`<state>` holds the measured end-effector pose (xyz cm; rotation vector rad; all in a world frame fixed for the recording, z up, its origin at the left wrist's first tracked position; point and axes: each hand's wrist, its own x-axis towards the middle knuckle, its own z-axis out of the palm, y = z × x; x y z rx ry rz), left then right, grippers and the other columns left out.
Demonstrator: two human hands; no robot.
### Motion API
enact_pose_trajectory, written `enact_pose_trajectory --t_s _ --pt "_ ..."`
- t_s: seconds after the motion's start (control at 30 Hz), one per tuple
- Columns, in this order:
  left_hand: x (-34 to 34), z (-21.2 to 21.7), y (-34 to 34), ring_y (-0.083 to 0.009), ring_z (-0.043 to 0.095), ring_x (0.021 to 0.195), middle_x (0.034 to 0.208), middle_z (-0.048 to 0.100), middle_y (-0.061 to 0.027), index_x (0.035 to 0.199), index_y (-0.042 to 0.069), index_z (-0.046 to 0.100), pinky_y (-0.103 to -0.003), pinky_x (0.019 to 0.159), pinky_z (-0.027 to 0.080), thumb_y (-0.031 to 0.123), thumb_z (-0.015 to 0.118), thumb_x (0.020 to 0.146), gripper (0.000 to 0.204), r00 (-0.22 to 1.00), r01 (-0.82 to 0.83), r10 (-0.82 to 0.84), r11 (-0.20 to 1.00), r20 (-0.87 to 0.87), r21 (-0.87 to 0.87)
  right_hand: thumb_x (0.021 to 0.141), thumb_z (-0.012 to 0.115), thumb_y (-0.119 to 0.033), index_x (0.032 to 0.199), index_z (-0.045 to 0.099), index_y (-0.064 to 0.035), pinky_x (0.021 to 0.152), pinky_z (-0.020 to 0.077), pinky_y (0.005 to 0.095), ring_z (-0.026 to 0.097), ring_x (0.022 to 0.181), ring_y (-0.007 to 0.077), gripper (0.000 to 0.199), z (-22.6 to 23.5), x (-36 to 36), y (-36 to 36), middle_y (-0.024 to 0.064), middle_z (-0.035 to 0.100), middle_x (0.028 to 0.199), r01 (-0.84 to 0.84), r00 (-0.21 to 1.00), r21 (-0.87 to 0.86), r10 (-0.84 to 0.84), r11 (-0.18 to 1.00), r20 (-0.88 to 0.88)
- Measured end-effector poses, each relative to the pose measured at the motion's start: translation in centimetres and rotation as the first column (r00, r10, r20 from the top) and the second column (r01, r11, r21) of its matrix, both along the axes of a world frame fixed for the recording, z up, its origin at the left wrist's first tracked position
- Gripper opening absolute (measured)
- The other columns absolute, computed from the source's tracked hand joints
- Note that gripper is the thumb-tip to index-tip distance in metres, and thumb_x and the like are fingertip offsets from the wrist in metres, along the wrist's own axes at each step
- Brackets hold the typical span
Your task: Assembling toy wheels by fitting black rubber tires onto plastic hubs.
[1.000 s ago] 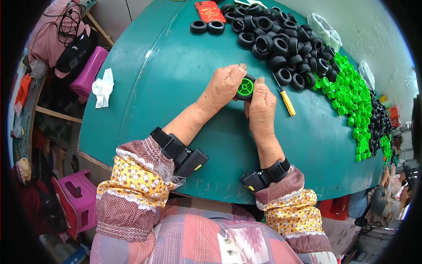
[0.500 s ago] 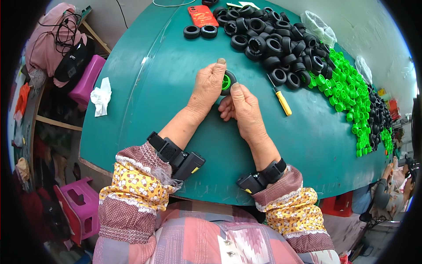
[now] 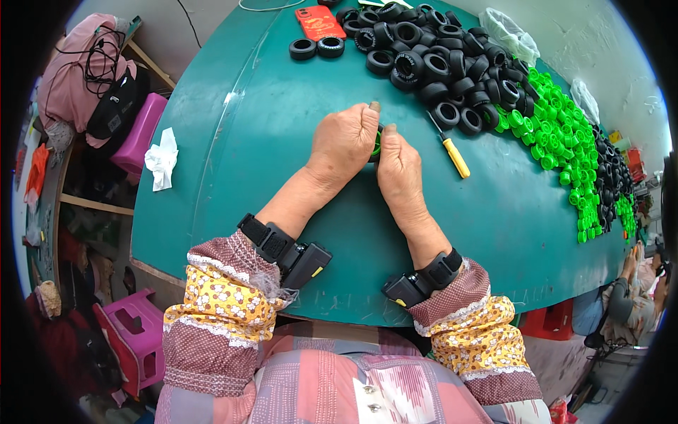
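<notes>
Item: one toy wheel (image 3: 376,148), bright green spoked hub within a black ring tyre; held at the centre of the clock face, above the tabletop, largely hidden by the hands.

Left hand (image 3: 344,143): fingers curled inward, thumb extended along the top, closed round the wheel's left side. Right hand (image 3: 400,166): thumb raised, gripping the wheel's right side; the finger contacts underneath cannot be told.

Support: smooth teal tabletop (image 3: 247,169), scuffed toward 6 o'clock.

Surroundings, clocked from the wheel:
— 1 o'clock: heap of matt black ring tyres (image 3: 431,67), hollow, with treaded walls.
— 2 o'clock: crumpled translucent plastic bag (image 3: 510,34).
— 3 o'clock: mound of glossy green plastic hubs (image 3: 561,134), short cylinders; nearer in, a screwdriver (image 3: 456,158), yellow handle, slim metal shaft.
— 9 o'clock: creased white tissue (image 3: 162,161).
— 11 o'clock: pair of loose tyres (image 3: 330,47), side by side; just beyond, a red phone case (image 3: 320,23), rounded rectangle, gold figure.

Apparel: gathered sleeve covers (image 3: 222,297), maroon dotted cloth, yellow floral band, white lace trim; black strapped wrist units (image 3: 305,265).
</notes>
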<state>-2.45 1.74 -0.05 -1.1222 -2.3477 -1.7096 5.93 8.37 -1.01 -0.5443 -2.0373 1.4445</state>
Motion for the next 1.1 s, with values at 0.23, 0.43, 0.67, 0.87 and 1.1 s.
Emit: enact_pose_trajectory --t_s 0.23,0.43,0.67,0.87,1.1 --pt "-1.3 -0.2 -0.5 -0.017 0.051 0.05 0.056 0.052 -0.0095 0.073 0.003 0.054 -0.029 0.046 0.04 0.036 0.041 0.09 0.04 0.999 0.029 -0.028 0.996 0.018 -0.089 0.091 0.04 -0.031 0.089 0.053 -0.0013 0.047 0.0404 0.0224 0.046 0.051 0.0085 0.033 0.9 0.4 0.1 0.002 0.048 0.058 -0.092 0.989 -0.296 0.122 0.951 0.085" --pt "-2.2 -0.5 -1.4 -0.0087 0.053 0.054 0.067 0.057 -0.0023 0.088 0.002 0.055 -0.019 0.05 0.044 0.038 0.038 0.091 0.04 0.464 0.27 -0.501 0.865 0.73 0.422 0.092 0.04 -0.026 0.098 0.051 -0.0021 0.045 0.0397 0.018 0.046 0.049 0.0055 0.027 1.1 0.5 0.5 -0.0002 0.05 0.061 -0.111 0.994 -0.359 0.094 0.927 -0.064" --pt "-0.2 1.0 -0.6 -0.0139 0.054 0.056 0.08 0.055 -0.007 0.096 0.003 0.05 -0.026 0.051 0.046 0.035 0.044 0.088 0.033 0.426 0.06 -0.505 0.844 0.751 0.534 0.092 0.041 -0.022 0.106 0.049 -0.0001 0.045 0.0399 0.018 0.048 0.05 0.0059 0.027 1.2 0.7 1.2 0.0007 0.051 0.061 -0.207 0.978 -0.401 0.194 0.893 -0.073" --pt "-0.9 0.1 -0.8 -0.0212 0.06 0.079 0.096 0.057 -0.0154 0.099 -0.002 0.05 -0.034 0.066 0.055 0.032 0.036 0.09 0.038 0.26 0.113 -0.626 0.776 0.735 0.621 0.086 0.052 -0.015 0.107 0.05 0.0027 0.047 0.0392 0.0224 0.048 0.052 0.0072 0.028 1.0 0.6 0.6 0.0026 0.051 0.06 -0.072 0.997 -0.045 0.07 0.996 -0.046" --pt "-2.7 -0.7 -1.3 -0.0231 0.061 0.066 0.081 0.059 -0.0156 0.092 -0.003 0.053 -0.029 0.05 0.054 0.04 0.029 0.091 0.05 0.125 0.065 -0.675 0.737 0.727 0.673 0.059 0.074 -0.033 0.116 0.043 0.0006 0.093 0.0327 0.0414 0.038 0.111 0.0339 0.073 0.4 0.5 1.4 0.0193 0.04 0.118 -0.041 0.998 0.501 0.014 0.864 0.058"
